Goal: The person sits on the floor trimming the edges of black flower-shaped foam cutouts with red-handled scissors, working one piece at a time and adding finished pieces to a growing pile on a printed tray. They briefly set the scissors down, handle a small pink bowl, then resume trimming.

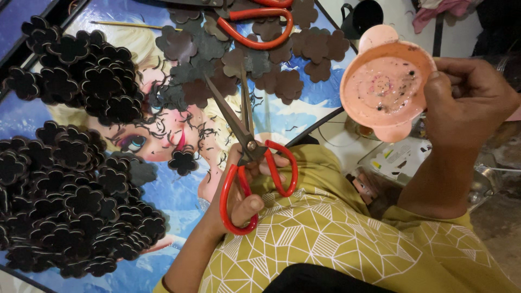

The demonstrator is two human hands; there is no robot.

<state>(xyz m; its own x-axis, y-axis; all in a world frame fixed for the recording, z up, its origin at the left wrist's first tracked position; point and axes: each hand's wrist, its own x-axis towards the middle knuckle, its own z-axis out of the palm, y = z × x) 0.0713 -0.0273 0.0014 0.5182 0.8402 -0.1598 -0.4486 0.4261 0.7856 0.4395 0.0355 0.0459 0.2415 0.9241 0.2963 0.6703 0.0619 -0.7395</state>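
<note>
Left hand (239, 201) grips the red-handled scissors (247, 157), fingers through the loops, blades slightly parted and pointing away up the worktop (293, 116) toward the brown flower cutouts (282, 59). Right hand (467, 103) pinches the pink dish (385, 81) by its rim, well off to the right.

Black flower cutouts (81, 217) heaped on a cartoon-printed board (179, 201); spare red scissors (255, 24) above.

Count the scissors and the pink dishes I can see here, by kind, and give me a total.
Red-handled scissors: 2, one in the left hand at, one lying at the top among the flower cutouts
Pink dish: 1, held by the right hand at
Total: 3
The dark flower cutouts are too many and too piled to count.
</note>
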